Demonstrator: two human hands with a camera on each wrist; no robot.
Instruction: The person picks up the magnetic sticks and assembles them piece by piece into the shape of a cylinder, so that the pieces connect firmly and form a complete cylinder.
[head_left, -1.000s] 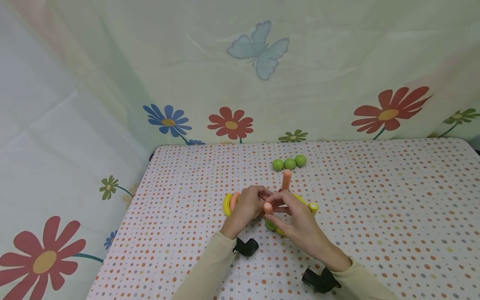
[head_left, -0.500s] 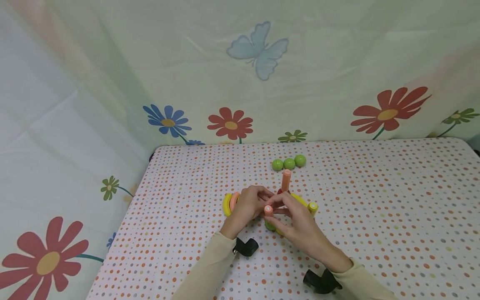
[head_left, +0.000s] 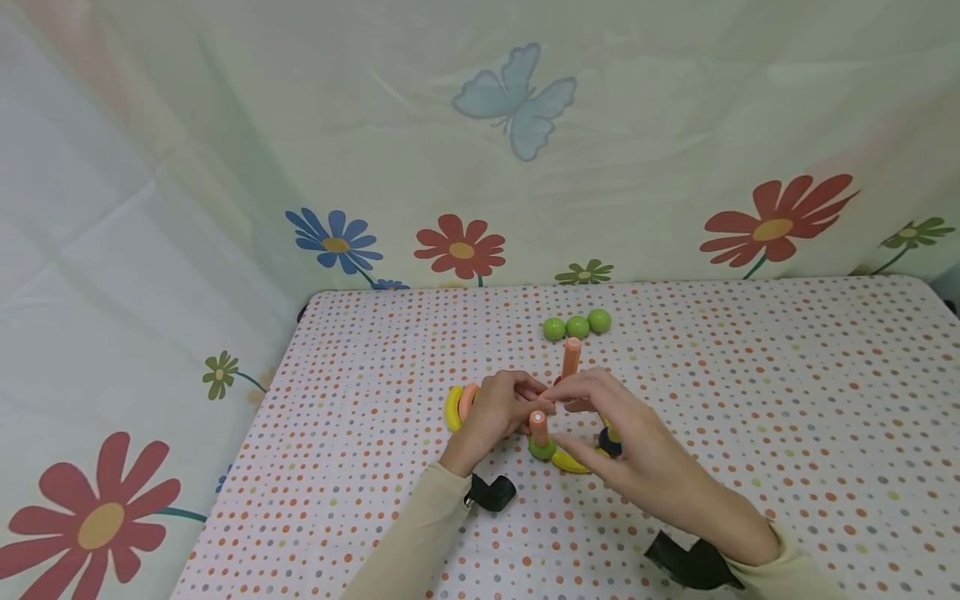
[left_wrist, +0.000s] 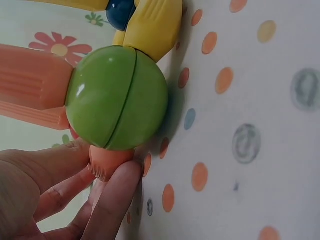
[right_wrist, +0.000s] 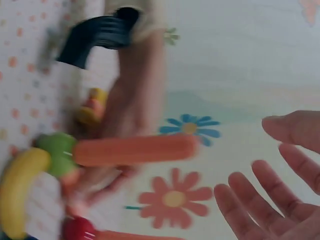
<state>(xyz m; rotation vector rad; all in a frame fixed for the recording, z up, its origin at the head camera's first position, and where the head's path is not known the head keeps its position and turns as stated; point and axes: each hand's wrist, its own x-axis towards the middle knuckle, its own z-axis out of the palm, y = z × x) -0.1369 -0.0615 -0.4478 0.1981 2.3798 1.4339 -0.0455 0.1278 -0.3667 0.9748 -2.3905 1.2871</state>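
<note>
My left hand pinches a short orange piece between thumb and finger, right by a green ball. That ball sits low on the table, and a straight orange rod stands up from it. From the same ball a yellow curved piece runs to a dark blue ball. Behind my hands rises another orange rod; a red ball bears it. My right hand, fingers extended and apart, holds nothing and hovers just right of the front rod.
Three loose green balls lie in a row farther back. Left of my left hand lie a yellow curved piece and an orange one. A flowered curtain hangs along the back edge of the dotted table.
My right hand has let go of the front orange rod and drawn back to the right, its fingers spreading. The left hand has kept its place.
</note>
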